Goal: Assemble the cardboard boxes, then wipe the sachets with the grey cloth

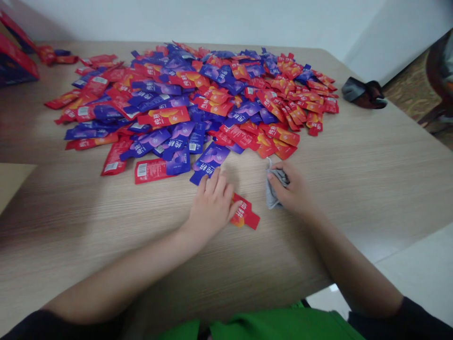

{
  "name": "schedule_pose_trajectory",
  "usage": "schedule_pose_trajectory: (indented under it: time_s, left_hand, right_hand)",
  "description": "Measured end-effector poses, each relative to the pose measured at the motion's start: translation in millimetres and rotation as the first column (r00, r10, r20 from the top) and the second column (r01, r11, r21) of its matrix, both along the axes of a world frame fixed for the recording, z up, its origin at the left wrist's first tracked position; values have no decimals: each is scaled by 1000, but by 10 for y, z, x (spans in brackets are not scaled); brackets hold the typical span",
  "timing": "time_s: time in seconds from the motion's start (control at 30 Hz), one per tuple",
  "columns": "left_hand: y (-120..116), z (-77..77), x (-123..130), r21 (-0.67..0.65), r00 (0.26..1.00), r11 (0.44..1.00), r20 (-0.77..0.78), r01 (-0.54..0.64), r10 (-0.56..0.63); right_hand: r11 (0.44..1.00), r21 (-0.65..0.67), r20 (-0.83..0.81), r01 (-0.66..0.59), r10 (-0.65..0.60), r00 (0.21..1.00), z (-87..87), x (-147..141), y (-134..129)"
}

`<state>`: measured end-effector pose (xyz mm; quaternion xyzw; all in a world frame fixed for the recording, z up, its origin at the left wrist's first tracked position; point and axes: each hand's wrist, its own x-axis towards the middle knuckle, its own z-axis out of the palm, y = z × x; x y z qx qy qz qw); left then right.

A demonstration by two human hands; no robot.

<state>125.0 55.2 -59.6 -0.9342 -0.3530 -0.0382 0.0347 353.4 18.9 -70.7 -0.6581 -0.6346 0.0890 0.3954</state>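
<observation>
My left hand point(214, 200) lies palm down on the table, its fingers spread a little. Its fingertips touch the lower end of a blue packet point(211, 160), and its thumb rests on a red packet point(251, 218) that is partly covered by the hand. To the right, my right hand point(292, 189) is closed round a crumpled grey cloth point(272, 194) with a white loop at its top. Beyond both hands spreads a large heap of red and blue packets point(184, 99).
The wooden table point(116, 226) extends to both sides. Red and blue boxes point(17, 59) stand at the far left, above a tan cardboard edge point(14, 182). A dark, shiny object point(363, 93) lies right of the heap. A chair point(437, 80) is partly visible at the far right.
</observation>
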Motion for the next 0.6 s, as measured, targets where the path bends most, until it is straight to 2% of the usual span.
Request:
schedule_pose_trajectory:
  time_s: [0.07,0.13,0.2,0.3,0.37,0.47,0.53,0.6]
  left_hand:
    - [53,-92,-48,-20,995,996,30,91,-91]
    - [69,-176,-58,-39,996,996,36,85,-84]
    - [46,-220,-32,-49,1000,999,27,-8,9]
    - [-25,-206,44,-58,985,983,-9,-173,173]
    - [-68,-181,92,-57,971,970,-26,-237,236]
    - [-101,-172,127,-51,965,963,-27,-264,263]
    - [-92,-173,108,-55,961,959,-25,-277,276]
    - [-51,-147,45,-80,970,967,-36,-242,240]
  right_hand:
    - [999,-11,28,-49,49,998,-7,-37,6]
    - [998,-13,37,-63,63,997,9,-48,8]
    - [999,-5,30,-46,46,999,44,-55,-6]
    - [999,45,18,-20,19,1000,97,-146,-78]
    - [994,57,71,-90,85,994,98,-280,-154]
    - [960,-94,272,-264,279,921,24,-479,-239]
    - [938,-213,353,-275,336,873,-44,-510,-241]
    - [942,-241,337,-235,308,889,-90,-433,-204]
